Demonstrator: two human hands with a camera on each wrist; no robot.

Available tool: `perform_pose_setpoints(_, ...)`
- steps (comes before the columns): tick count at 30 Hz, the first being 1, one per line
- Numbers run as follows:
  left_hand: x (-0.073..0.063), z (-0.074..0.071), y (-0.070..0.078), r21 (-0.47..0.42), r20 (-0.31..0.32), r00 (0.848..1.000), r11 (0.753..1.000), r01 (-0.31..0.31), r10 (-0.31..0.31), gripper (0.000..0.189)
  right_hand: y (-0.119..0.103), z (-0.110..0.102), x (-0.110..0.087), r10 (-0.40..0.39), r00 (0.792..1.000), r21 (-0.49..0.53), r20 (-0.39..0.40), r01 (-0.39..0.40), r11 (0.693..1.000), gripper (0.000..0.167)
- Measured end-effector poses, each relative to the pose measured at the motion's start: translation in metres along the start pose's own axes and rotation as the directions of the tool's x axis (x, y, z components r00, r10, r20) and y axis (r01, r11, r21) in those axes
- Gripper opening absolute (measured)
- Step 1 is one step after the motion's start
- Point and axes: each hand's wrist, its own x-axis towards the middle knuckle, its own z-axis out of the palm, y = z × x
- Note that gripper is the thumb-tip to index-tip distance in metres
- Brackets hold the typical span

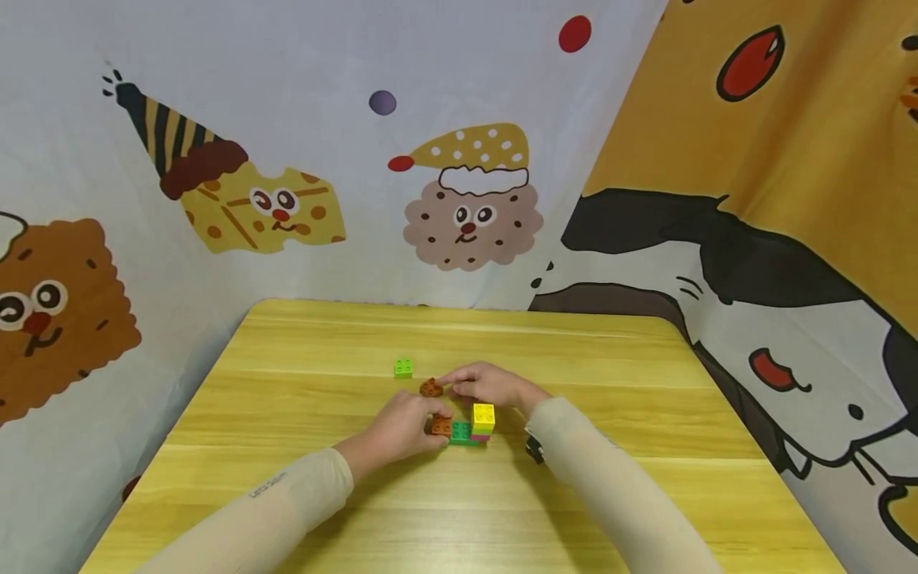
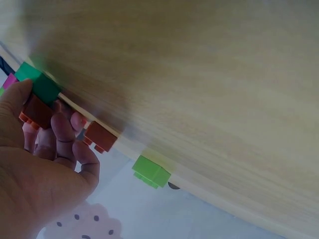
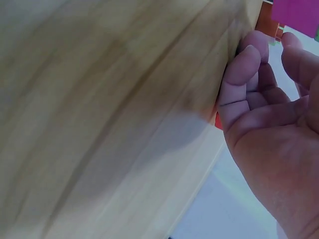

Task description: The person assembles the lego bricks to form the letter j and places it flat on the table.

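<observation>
My left hand (image 1: 399,428) holds a brown toy building brick (image 1: 441,426) between thumb and fingers, at the left end of a green brick (image 1: 460,432). On the green brick's right part rises a small stack with a yellow brick (image 1: 484,416) on top and a magenta brick (image 3: 296,17) lower down. Beyond the left hand lies a second brown brick (image 1: 430,388), studs showing in the left wrist view. My right hand (image 1: 491,384) reaches in from the right, its forefinger extended right at that second brick. Its other fingers bend loosely.
A lime green brick (image 1: 404,368) sits farther back on the wooden table (image 1: 610,359), left of the second brown brick. Close to the right sleeve is a small black thing (image 1: 534,449), partly hidden. A printed cloth (image 1: 301,80) hangs behind the table.
</observation>
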Motion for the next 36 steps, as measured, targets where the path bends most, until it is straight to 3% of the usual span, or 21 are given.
perform_pose_setpoints(10,0.001,0.001,0.0,-0.038,0.007,1.0,0.999,0.015,-0.015,0.034,0.017,-0.009,-0.027,0.03,0.994,0.044,-0.109,-0.025,0.999,0.03)
perform_pose_setpoints(17,0.001,0.001,-0.001,-0.041,0.011,1.0,0.999,0.015,-0.015,0.034,0.022,-0.01,-0.04,0.032,0.983,-0.061,-0.18,-0.044,0.997,0.025)
perform_pose_setpoints(23,0.0,0.002,-0.001,-0.038,0.009,1.0,0.999,0.024,-0.024,0.033,0.026,-0.006,-0.044,0.01,0.972,-0.108,-0.236,-0.037,0.993,0.01)
perform_pose_setpoints(31,-0.001,0.003,-0.001,-0.037,0.008,1.0,0.999,0.027,-0.027,0.034,0.03,-0.001,-0.048,-0.009,0.955,-0.215,-0.298,-0.058,0.975,0.021)
perform_pose_setpoints(36,-0.001,0.003,-0.001,-0.041,0.008,0.999,0.999,0.032,-0.032,0.034,0.03,0.0,-0.048,-0.001,0.952,-0.227,-0.307,-0.072,0.971,0.021)
